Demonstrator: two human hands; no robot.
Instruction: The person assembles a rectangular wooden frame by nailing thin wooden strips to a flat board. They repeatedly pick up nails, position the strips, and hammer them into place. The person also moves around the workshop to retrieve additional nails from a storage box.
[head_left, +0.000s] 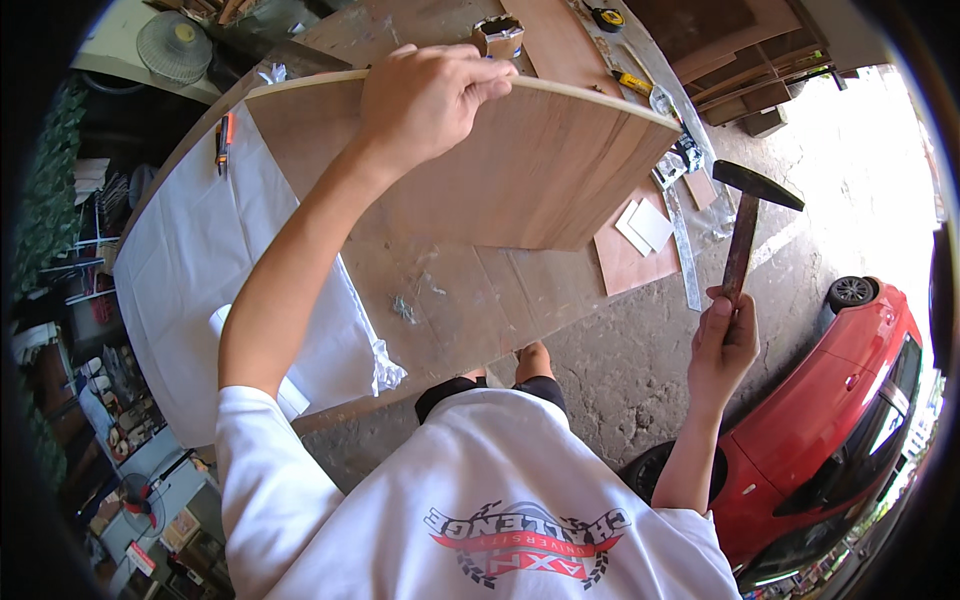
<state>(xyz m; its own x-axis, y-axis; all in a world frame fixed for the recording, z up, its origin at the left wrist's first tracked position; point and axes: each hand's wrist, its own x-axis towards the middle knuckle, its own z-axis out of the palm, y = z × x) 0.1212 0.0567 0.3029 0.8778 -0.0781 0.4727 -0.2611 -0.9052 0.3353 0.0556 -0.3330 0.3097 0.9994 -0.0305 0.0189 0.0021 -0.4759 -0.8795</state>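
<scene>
My left hand [425, 95] grips the top edge of a large brown plywood board [520, 180], which stands upright on its edge on the workbench [470, 300]. To the right, off the bench's edge, my right hand [722, 345] holds a hammer [745, 225] by its wooden handle. The dark metal head points up and sits level with the board's right end, apart from it.
A white sheet [200, 260] covers the bench's left part, with an orange cutter [224, 140] lying on it. Small white tiles [645, 225], a metal ruler [685, 250], a yellow tape measure [607, 17] and a small box [498, 35] lie toward the right and back. A red car [840, 400] stands at right.
</scene>
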